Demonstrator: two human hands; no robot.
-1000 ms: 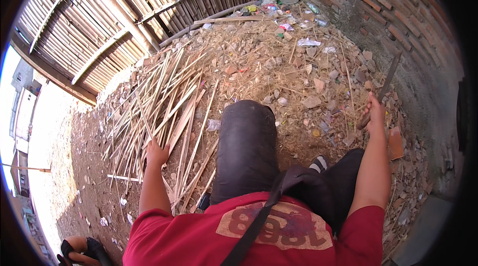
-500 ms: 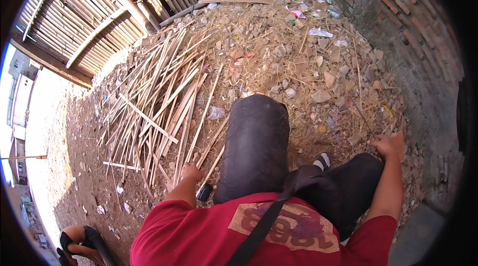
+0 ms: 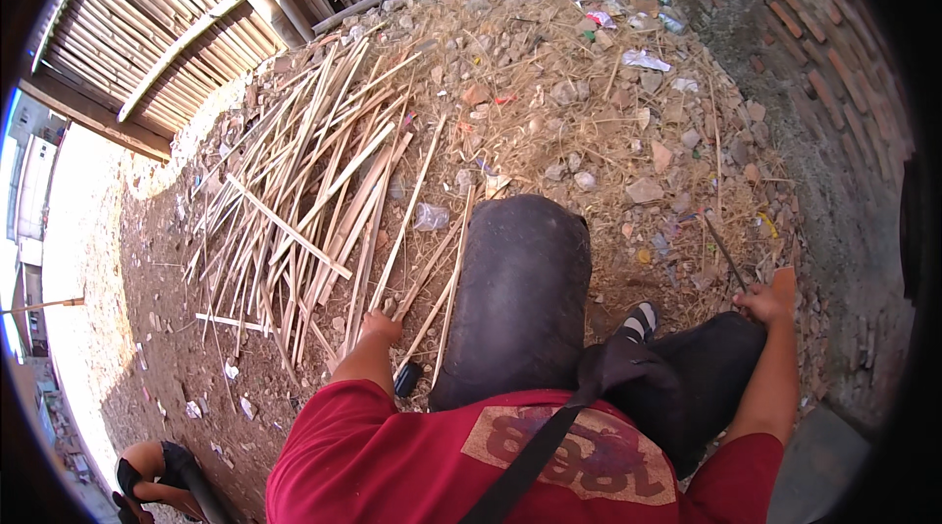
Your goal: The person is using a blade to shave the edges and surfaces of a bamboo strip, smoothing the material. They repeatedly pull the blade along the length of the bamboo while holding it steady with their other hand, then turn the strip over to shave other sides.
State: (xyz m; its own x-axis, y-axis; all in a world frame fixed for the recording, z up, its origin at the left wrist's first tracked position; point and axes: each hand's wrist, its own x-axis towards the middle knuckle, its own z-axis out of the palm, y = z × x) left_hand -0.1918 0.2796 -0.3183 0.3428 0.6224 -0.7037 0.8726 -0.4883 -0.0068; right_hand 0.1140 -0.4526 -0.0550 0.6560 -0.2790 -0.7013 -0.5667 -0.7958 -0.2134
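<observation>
My left hand [image 3: 380, 326] is low beside my bent knee, its fingers closed at the near end of a long pale wooden strip [image 3: 417, 195]. A heap of similar wooden strips [image 3: 304, 190] lies just beyond it, crossing at many angles. Other strips, among them a pale strip [image 3: 454, 279], rest along my leg. My right hand [image 3: 754, 304], out by my other knee, is closed around a thin dark knife-like tool [image 3: 726, 251] that points forward and away. Its handle is hidden in my fingers.
Rubble, dry straw and scraps cover the ground [image 3: 559, 122]. A brick wall [image 3: 824, 82] stands at the right, a slatted bamboo wall [image 3: 147, 33] at the far left. A small black object [image 3: 407, 379] lies by my left forearm. Another person [image 3: 167, 475] bends at the lower left.
My view and knees have shifted slightly. A pale strip beside my leg now shows along more of its length. The dark tool in my right hand has turned, looking broader.
</observation>
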